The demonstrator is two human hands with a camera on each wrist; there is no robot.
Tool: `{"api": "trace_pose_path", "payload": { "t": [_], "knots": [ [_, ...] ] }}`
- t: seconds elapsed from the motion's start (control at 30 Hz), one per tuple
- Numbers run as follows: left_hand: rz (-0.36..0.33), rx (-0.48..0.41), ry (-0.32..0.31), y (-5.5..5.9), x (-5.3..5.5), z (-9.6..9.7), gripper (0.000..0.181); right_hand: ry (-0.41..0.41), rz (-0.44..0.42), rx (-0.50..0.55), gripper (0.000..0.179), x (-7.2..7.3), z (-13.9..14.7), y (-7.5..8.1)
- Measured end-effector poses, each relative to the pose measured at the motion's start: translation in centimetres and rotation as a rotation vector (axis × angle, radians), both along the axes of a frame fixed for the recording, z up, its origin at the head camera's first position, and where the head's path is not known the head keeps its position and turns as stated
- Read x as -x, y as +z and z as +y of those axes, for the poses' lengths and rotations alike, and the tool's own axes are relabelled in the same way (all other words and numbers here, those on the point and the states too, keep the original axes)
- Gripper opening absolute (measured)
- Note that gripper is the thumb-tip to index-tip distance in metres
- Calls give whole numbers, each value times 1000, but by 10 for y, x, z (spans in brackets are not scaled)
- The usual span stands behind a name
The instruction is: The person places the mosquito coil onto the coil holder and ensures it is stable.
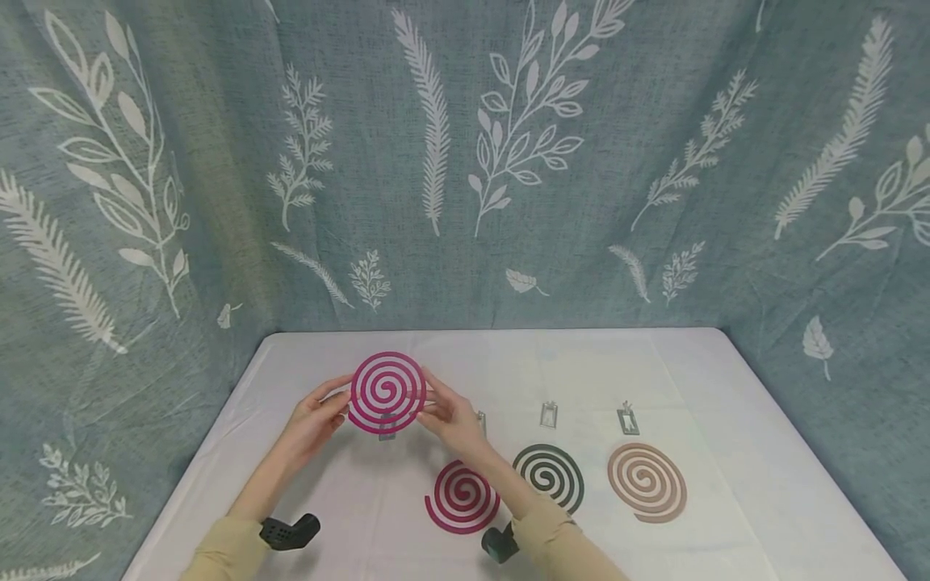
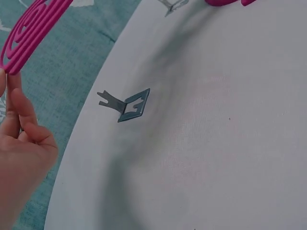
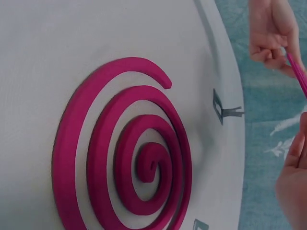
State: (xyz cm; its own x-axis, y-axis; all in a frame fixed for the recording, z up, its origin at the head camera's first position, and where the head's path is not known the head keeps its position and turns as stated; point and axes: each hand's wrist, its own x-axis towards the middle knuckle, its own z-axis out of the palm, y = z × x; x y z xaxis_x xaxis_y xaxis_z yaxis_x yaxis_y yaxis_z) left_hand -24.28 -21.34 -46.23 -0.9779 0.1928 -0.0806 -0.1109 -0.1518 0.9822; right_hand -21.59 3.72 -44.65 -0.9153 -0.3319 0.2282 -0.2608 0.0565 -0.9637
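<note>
I hold up a coil [image 1: 388, 390], left hand [image 1: 316, 420] pinching nine o'clock, right hand [image 1: 454, 420] three; the next move likely wants both steady.

text: none legible | labels, brands: none legible | numbers, signs: none legible

Table [image 1: 756, 516]: bright from head, dimmer from wrists
Shadows [image 2: 117, 177]: soft, nearer table's left edge
Far edge [image 3: 240, 143]: bowed in right wrist view
</note>
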Motion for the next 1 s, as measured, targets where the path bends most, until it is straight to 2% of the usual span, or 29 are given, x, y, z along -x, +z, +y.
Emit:
{"api": "trace_pose_path", "payload": {
  "t": [0.13,0.27,0.4,0.5,0.67,0.83,1.0],
  "knots": [
    [24,104,9,-2,0,0,28,-29,-24,-14,63,0,-2,-1],
    [12,154,11,-3,0,-2,31,-42,-35,20,63,7,-5,-12],
    [-3,170,12,-5,0,-4,36,-70,-58,57,62,14,-10,-29],
    [-8,176,7,-10,1,-6,37,-110,-88,40,61,16,-13,-37],
    [-8,177,-3,-22,4,-10,32,-157,-113,-2,59,17,-16,-45],
    [-8,191,1,-36,7,-12,33,-157,-143,15,58,18,-18,-50],
    [-14,158,-5,-45,10,-13,37,-159,-207,17,59,19,-20,-52]
  ]
}}
